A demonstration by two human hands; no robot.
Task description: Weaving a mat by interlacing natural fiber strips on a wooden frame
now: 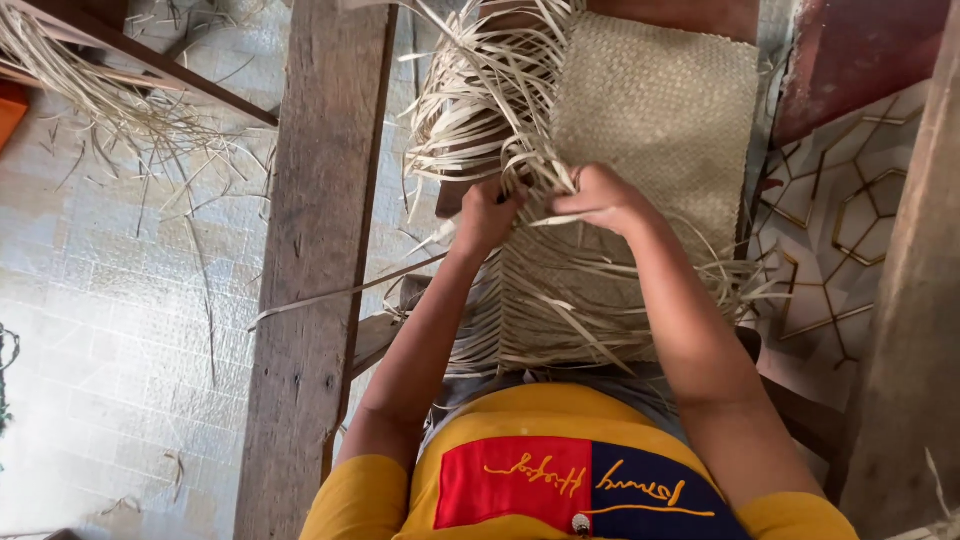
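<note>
My left hand (487, 215) is closed around a bunch of pale, flat leaf strips (470, 110) at the working edge of a woven mat (665, 110), fingers curled shut with the strips running out between them. My right hand (600, 197) sits just beside it, knuckles up, fingers folded down and pinching strips at the same edge — the two hands nearly touch. The mat lies in front of me over my lap and stretches away: its finished part, a tight tan weave, is on the far right, while loose strips fan out to the far left and also hang toward me in long parallel strands (560, 320) below my wrists. A thick, weathered wooden post (315, 260) stands to my left, close to my left forearm. Beyond it is a pale tiled floor (110, 330) with stray dry strips scattered on it — more hang from a wooden rail (150, 65) at the far left.
</note>
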